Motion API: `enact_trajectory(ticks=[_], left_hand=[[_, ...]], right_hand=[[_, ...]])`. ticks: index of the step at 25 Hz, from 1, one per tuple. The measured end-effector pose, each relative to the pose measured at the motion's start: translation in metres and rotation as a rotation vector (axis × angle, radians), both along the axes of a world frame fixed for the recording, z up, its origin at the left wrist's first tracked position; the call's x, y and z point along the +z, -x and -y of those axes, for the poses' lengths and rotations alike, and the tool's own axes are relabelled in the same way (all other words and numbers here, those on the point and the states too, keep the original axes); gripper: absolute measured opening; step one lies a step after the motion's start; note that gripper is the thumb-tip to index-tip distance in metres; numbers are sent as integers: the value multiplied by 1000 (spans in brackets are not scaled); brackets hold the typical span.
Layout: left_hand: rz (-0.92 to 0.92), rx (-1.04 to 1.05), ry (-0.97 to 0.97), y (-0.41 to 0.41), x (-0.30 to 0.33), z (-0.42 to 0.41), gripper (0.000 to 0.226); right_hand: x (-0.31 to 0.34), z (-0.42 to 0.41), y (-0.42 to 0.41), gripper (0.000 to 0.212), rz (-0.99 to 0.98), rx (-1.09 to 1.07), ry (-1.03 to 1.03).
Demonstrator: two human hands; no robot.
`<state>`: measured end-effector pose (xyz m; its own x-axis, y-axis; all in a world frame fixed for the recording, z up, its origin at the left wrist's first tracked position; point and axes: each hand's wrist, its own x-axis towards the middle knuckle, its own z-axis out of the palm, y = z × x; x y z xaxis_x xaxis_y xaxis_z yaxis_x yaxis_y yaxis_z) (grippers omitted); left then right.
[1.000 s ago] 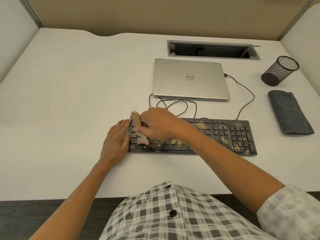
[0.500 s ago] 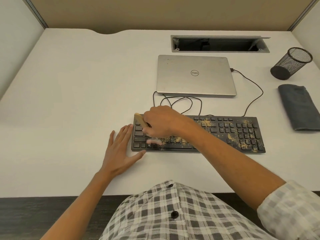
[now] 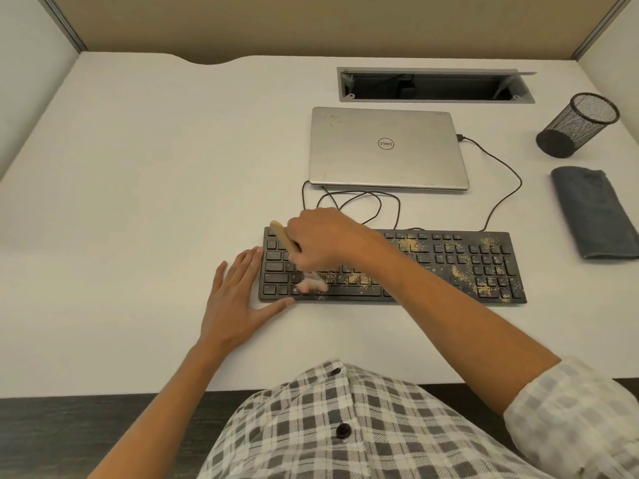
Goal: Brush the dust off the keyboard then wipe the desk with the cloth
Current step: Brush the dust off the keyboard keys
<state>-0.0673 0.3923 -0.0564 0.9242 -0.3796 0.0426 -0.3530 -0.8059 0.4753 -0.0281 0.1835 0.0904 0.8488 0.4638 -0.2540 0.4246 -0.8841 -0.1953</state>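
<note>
On the white bench a dust-speckled black keyboard lies with its left end under the right hand, whose grip pinches a small wooden-handled brush, bristles blurred at the hand's 6 o'clock, while the left hand rests flat and spread at the keyboard's 9 o'clock, and a folded grey cloth lies at its 2 o'clock.

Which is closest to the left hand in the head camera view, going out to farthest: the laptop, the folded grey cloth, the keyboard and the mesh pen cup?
From the left hand, flat on the desk:
1. Keyboard, right beside the fingers, at its left end.
2. Laptop, closed, behind the keyboard.
3. Cloth, far right.
4. Pen cup, far right corner, behind the cloth.
</note>
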Motion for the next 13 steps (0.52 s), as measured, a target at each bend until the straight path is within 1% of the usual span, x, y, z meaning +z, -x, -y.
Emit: enact_trajectory(ticks=[2, 4, 7, 11, 13], left_hand=[[-8, -1, 2, 0, 1, 0, 108], [-7, 0, -1, 0, 1, 0, 108], [10, -3, -19, 0, 2, 2, 112], [7, 4, -23, -2, 5, 13, 123], [-1, 8, -25, -6, 8, 22, 130]], right_hand=[[2, 10, 0, 35, -29, -37, -2], [1, 20, -1, 37, -59, -99, -110], [0, 36, 3, 36, -13, -261, -338], [-11, 55, 22, 14, -26, -513, -764], [-16, 61, 31, 12, -24, -645, -942]])
